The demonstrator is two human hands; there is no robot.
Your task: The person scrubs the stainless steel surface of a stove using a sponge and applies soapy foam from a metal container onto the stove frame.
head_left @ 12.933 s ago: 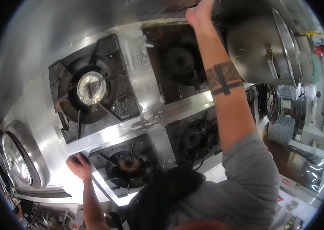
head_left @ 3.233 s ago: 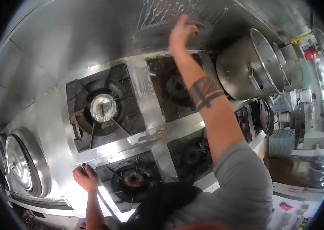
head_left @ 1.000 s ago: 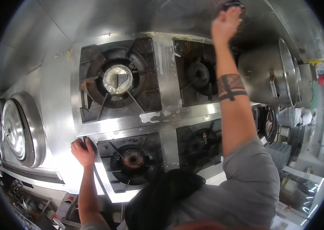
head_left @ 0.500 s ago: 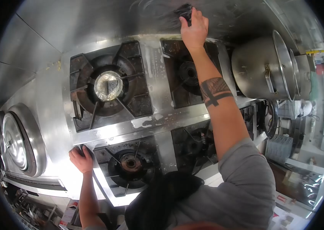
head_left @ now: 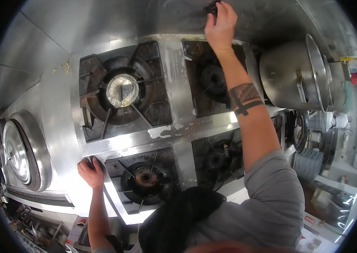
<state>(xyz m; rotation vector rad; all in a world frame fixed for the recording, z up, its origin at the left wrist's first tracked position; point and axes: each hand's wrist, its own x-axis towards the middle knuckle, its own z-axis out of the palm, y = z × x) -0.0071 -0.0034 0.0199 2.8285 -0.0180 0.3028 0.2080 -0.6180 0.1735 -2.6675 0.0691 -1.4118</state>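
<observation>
My right hand [head_left: 222,26] reaches over the back right burner [head_left: 214,79] and presses a dark scrubbing pad [head_left: 213,7] to the steel back wall [head_left: 144,19]. Its fingers are wrapped over the pad. At the stove's left edge, my left hand [head_left: 90,173] rests with its fingers bent round a dark edge beside the front left burner [head_left: 146,178]. The back left burner [head_left: 122,90] has foil in its centre. Whitish suds [head_left: 160,132] lie on the steel strip between the burners.
A large steel pot [head_left: 290,76] stands at the back right, with another behind it. Round metal lids [head_left: 17,152] are at the far left. A stack of grey trays [head_left: 308,163] stands on the right. Shelves with kitchenware [head_left: 39,225] are at the lower left.
My right hand with the pad has moved across the back wall, left from a second ago, then slightly right and up. The foam streaks seen earlier on the wall are gone. My left hand stays at the edge.
</observation>
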